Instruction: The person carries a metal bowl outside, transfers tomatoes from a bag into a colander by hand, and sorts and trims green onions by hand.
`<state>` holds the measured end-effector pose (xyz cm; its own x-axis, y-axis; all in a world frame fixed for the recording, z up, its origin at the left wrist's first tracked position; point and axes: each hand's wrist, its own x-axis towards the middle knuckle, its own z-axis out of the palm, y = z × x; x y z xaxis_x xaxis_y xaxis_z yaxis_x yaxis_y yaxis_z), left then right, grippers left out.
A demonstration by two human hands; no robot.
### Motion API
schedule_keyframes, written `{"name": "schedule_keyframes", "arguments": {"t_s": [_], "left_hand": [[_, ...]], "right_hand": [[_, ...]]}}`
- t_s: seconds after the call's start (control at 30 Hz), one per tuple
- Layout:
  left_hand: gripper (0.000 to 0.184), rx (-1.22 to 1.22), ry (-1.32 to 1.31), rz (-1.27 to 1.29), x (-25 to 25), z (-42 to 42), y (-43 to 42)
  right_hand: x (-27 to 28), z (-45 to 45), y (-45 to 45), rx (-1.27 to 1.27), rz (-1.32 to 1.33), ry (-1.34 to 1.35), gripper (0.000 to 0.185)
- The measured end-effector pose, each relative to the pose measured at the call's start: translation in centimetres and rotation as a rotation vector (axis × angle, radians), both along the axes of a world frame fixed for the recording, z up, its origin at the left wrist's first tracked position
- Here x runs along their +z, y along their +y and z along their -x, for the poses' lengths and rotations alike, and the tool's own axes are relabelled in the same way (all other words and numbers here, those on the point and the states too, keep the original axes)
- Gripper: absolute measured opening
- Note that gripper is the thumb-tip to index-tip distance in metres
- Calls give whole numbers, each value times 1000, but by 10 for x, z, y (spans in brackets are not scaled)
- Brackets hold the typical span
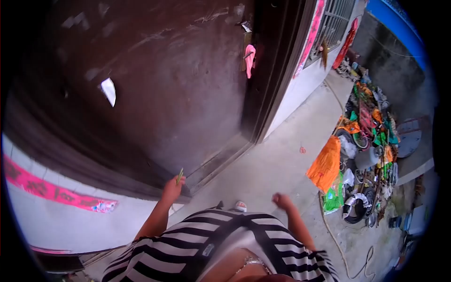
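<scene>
Low in front of the dark brown door (188, 94), my left hand (173, 187) is closed on a thin green stem (180, 176) that sticks up above the fingers. My right hand (282, 201) hangs over the concrete floor to the right of my body, its fingers curled and too small and blurred to show whether anything is in them. A pink cloth (250, 61) hangs on the door handle. A white piece of paper (108, 91) is stuck on the door.
A doorstep (221, 162) runs below the door. On the right lies a heap of scrap with an orange bag (325, 164), a green bag (334, 195) and a tire (356, 209). A hose (329, 228) crosses the floor. A barred window (331, 23) is at the top right.
</scene>
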<state>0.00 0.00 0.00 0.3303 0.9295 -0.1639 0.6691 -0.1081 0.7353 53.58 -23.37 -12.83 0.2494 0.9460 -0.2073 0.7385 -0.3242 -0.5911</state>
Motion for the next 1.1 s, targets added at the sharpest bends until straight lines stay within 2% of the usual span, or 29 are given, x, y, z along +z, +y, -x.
{"name": "schedule_keyframes", "arguments": {"t_s": [0.03,0.07,0.1,0.17,0.2,0.27,0.37,0.43,0.47,0.57,0.6,0.67,0.73,0.87,0.9,1.03,1.1], "left_hand": [[30,48,-15,-50,44,1,-4],[27,93,-34,-99,80,6,-7],[28,127,-91,-56,81,-107,35],[29,189,-116,-118,118,-140,82],[29,168,-151,-298,127,-149,107],[27,215,-155,-259,159,-174,145],[24,230,-184,-252,198,-212,192],[23,192,-204,-321,211,-234,244],[22,168,-216,-427,209,-242,265],[24,196,-245,-390,216,-260,308],[23,206,-257,-383,215,-262,323],[22,218,-270,-364,205,-263,343],[18,236,-252,-359,204,-261,356],[17,268,-241,-383,201,-257,386],[18,289,-249,-363,195,-256,394],[21,382,-231,-249,182,-245,429],[22,431,-222,-187,179,-246,454]], "right_hand": [[-8,27,7,12,-5,36,29],[53,57,50,-59,-38,22,21],[90,-65,130,28,-70,-56,21],[160,-81,268,29,-305,-165,21],[179,-91,340,-5,-421,-109,20],[226,-101,456,-115,-681,23,29],[280,-128,608,-412,-602,167,38],[301,-128,666,-470,-374,595,32],[287,-123,691,-474,-395,743,31],[274,-100,696,-591,-525,52,48],[277,-97,699,-566,-593,-65,48],[263,-103,726,-299,-617,-330,51],[302,-84,740,-401,-446,44,55],[288,-66,823,-323,-435,11,54],[306,-53,830,-311,-372,81,58],[289,-18,912,-155,-419,136,63],[301,5,941,-120,-282,202,61]]}}
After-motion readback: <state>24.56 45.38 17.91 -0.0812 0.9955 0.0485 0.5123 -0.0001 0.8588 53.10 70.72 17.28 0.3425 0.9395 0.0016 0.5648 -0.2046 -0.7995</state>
